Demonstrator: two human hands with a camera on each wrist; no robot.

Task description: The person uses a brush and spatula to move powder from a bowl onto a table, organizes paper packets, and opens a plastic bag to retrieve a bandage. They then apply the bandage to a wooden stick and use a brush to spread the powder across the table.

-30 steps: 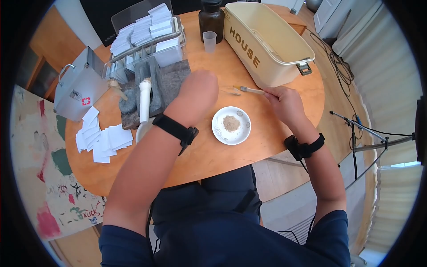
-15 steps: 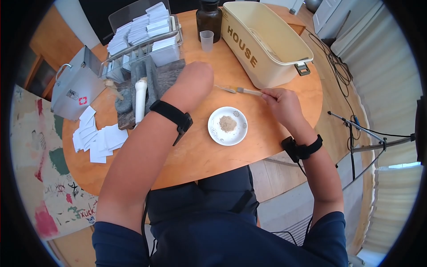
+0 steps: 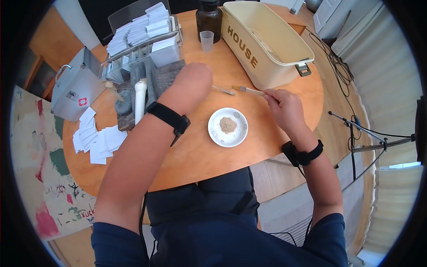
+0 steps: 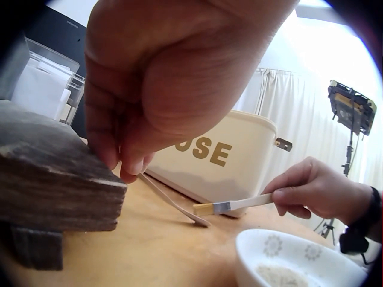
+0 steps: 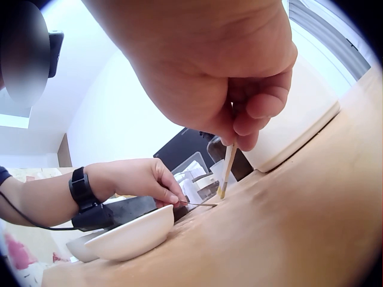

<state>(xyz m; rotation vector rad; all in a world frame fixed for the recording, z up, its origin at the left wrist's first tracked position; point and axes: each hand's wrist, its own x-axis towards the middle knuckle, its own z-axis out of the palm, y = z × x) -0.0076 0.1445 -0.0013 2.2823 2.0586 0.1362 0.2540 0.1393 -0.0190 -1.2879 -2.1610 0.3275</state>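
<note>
Head view: I see the right hand point(image 3: 286, 109) pinching a pale-handled, flat brush point(image 3: 253, 91), shifted slightly left, bristles beside a slim metal spoon point(image 3: 224, 91), beyond the near, white round bowl point(image 3: 241, 134).
Left wrist: left hand point(image 4: 173, 72) pinches the spoon.
Right wrist: 2 narrow grips.

Gold "HOUSE" point(image 3: 242, 46) on cream bin point(image 3: 267, 74); cross sign point(image 3: 82, 102) on silver case point(image 3: 73, 84); red "xuck" point(image 3: 87, 213) on painted cloth point(image 3: 51, 187).
</note>
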